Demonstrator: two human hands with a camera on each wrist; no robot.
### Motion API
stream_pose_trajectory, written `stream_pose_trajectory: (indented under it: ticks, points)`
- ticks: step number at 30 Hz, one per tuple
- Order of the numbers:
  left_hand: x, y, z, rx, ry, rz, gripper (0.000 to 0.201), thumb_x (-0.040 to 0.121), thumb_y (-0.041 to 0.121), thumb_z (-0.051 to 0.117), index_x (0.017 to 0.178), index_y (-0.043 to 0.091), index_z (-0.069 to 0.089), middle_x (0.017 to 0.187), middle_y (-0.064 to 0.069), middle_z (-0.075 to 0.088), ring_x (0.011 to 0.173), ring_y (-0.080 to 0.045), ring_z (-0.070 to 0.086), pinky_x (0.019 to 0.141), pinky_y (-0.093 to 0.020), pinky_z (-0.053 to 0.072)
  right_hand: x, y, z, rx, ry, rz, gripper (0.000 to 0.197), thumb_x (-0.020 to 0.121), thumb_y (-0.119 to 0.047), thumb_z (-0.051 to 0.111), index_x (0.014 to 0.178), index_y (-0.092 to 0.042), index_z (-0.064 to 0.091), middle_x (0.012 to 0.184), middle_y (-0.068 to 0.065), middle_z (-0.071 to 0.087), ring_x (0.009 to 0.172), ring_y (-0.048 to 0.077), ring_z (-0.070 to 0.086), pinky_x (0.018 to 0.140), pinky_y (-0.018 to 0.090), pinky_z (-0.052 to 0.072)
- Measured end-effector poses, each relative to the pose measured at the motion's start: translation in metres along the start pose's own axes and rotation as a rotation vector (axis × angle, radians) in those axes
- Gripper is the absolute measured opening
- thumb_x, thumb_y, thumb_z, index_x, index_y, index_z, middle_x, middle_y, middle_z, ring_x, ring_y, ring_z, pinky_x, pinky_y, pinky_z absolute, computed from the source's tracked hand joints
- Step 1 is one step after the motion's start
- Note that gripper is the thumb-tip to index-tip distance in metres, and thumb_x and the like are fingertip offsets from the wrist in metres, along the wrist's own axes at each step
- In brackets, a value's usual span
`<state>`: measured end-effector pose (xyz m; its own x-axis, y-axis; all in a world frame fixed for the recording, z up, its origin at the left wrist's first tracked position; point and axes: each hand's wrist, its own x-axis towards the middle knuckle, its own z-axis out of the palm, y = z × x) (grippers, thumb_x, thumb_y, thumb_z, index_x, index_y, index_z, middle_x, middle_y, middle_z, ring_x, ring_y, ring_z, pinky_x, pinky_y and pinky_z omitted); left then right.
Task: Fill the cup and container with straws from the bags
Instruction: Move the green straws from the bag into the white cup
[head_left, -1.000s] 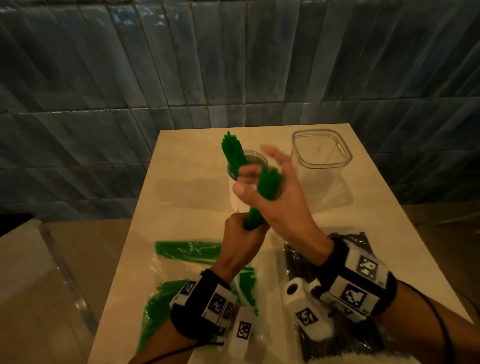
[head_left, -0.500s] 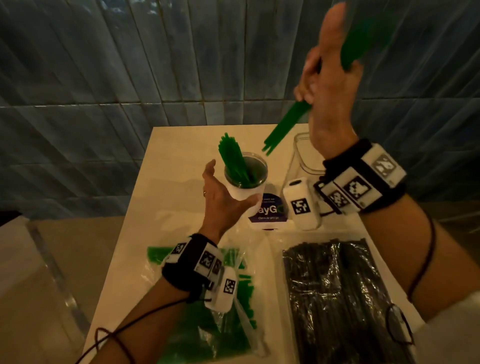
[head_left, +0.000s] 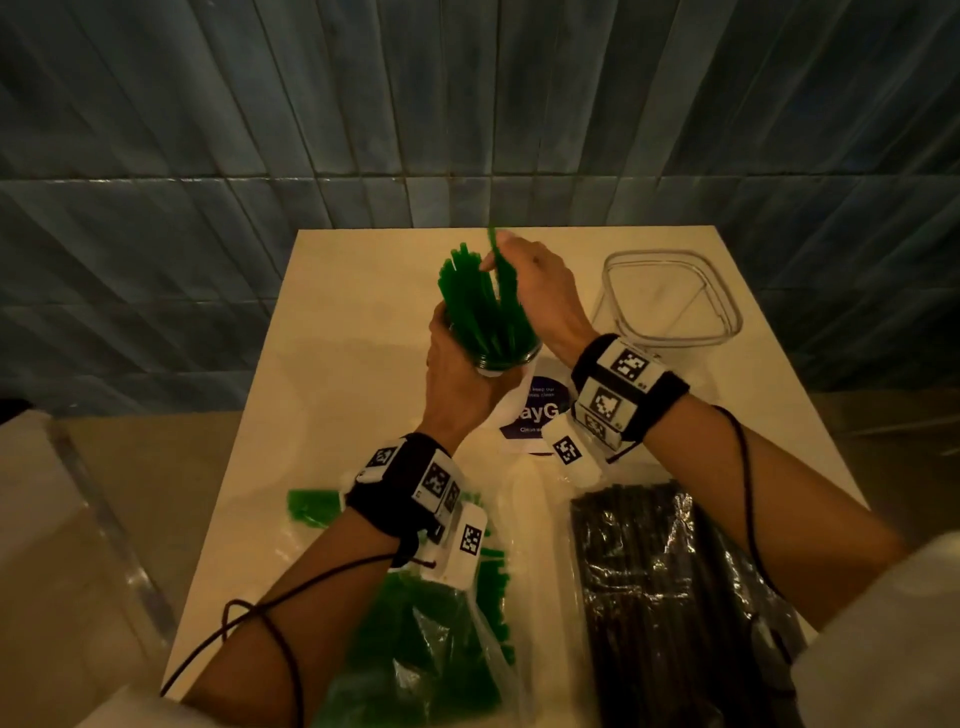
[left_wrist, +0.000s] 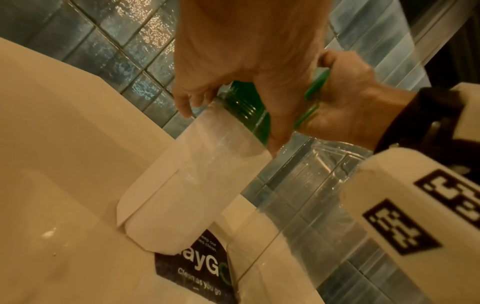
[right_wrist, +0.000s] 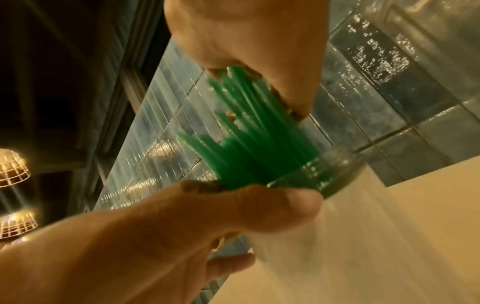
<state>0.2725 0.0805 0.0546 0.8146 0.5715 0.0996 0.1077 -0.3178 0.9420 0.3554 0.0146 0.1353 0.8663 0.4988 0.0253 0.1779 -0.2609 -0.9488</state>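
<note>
A white-sleeved clear cup (head_left: 511, 402) stands mid-table, with several green straws (head_left: 475, 306) sticking out of its mouth. My left hand (head_left: 452, 353) grips the cup just under the rim; its fingers (left_wrist: 187, 102) wrap the cup (left_wrist: 197, 185). My right hand (head_left: 501, 262) is above the cup and holds a bunch of green straws (right_wrist: 254, 133) whose lower ends sit inside the cup (right_wrist: 337, 174). To the right stands the clear square container (head_left: 670, 296), with nothing in it. An open bag of green straws (head_left: 415, 623) and a bag of black straws (head_left: 665, 597) lie at the near edge.
The cream table (head_left: 363, 312) ends at a blue tiled wall (head_left: 467, 130) behind. A purple round sticker (head_left: 535, 415) lies on the table beside the cup. To the left the floor drops away past the table's edge.
My right hand has come down from high in the air and brought its bunch of green straws into the cup. My left hand has closed round the cup.
</note>
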Motion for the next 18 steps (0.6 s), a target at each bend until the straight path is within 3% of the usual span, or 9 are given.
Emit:
stream_pose_trajectory:
  ticks: [2,5,7,9,11,13,15,18]
  points:
    - [0.003,0.000,0.001,0.007,0.007,-0.012,0.112,0.056,0.027,0.089,0.141,0.011,0.018,0.137,-0.007,0.045,0.122,-0.022,0.049,0.099,-0.044,0.046,0.000,0.007,0.004,0.042,0.045,-0.024,0.018,0.094,-0.037,0.049,0.098,-0.022,0.058,0.120,0.004,0.052,0.108,0.014,0.050,0.092,0.026,0.037]
    - [0.011,0.001,0.001,-0.004,-0.017,-0.040,0.112,0.053,0.035,0.088,0.140,0.013,0.021,0.135,-0.004,0.046,0.120,-0.020,0.050,0.098,-0.042,0.047,0.000,0.009,0.011,0.068,-0.070,0.012,0.045,0.092,-0.046,0.049,0.131,-0.026,0.042,0.141,0.006,0.040,0.124,0.019,0.043,0.099,0.031,0.037]
    - [0.016,0.002,0.003,-0.010,-0.016,-0.033,0.099,0.062,0.030,0.085,0.139,0.012,0.026,0.134,-0.005,0.047,0.119,-0.019,0.050,0.099,-0.038,0.046,-0.004,0.009,0.016,0.038,-0.223,0.030,0.061,0.089,-0.046,0.053,0.142,-0.029,0.027,0.146,0.008,0.037,0.128,0.023,0.041,0.103,0.036,0.037]
    - [0.018,0.004,0.005,-0.031,0.022,-0.012,0.075,0.076,0.015,0.076,0.137,0.005,0.034,0.130,-0.009,0.050,0.118,-0.019,0.050,0.100,-0.033,0.043,-0.010,0.007,0.020,-0.036,-0.284,-0.044,0.071,0.084,-0.041,0.064,0.142,-0.029,0.026,0.144,0.007,0.040,0.127,0.021,0.041,0.101,0.032,0.038]
    - [0.022,0.003,0.006,-0.017,0.078,-0.010,0.054,0.082,-0.001,0.065,0.130,-0.003,0.041,0.121,-0.016,0.054,0.111,-0.024,0.053,0.094,-0.029,0.041,-0.012,0.007,0.024,-0.100,-0.214,-0.205,0.068,0.079,-0.031,0.073,0.138,-0.024,0.037,0.136,0.004,0.048,0.122,0.016,0.045,0.100,0.027,0.040]
    - [0.023,0.002,0.004,-0.033,0.101,0.014,0.033,0.088,0.000,0.058,0.119,0.006,0.048,0.105,-0.003,0.059,0.097,-0.015,0.056,0.084,-0.027,0.047,-0.009,0.011,0.027,-0.134,-0.127,-0.347,0.053,0.080,-0.018,0.072,0.127,-0.018,0.050,0.125,0.005,0.057,0.112,0.016,0.052,0.099,0.028,0.043]
    - [0.022,0.001,0.006,-0.053,0.098,0.018,0.041,0.084,0.000,0.064,0.120,0.014,0.050,0.106,0.007,0.056,0.097,-0.006,0.053,0.081,-0.015,0.046,-0.005,0.016,0.028,-0.166,-0.083,-0.399,0.040,0.079,-0.011,0.069,0.118,-0.014,0.056,0.115,0.008,0.060,0.104,0.018,0.056,0.092,0.023,0.046]
    - [0.018,0.000,0.008,-0.025,0.075,0.028,0.053,0.074,0.000,0.074,0.121,-0.001,0.050,0.105,0.002,0.053,0.098,-0.011,0.054,0.073,-0.004,0.042,0.000,0.023,0.029,-0.248,-0.099,-0.448,0.038,0.076,-0.013,0.072,0.111,-0.011,0.059,0.109,0.009,0.060,0.098,0.014,0.054,0.085,0.012,0.040]
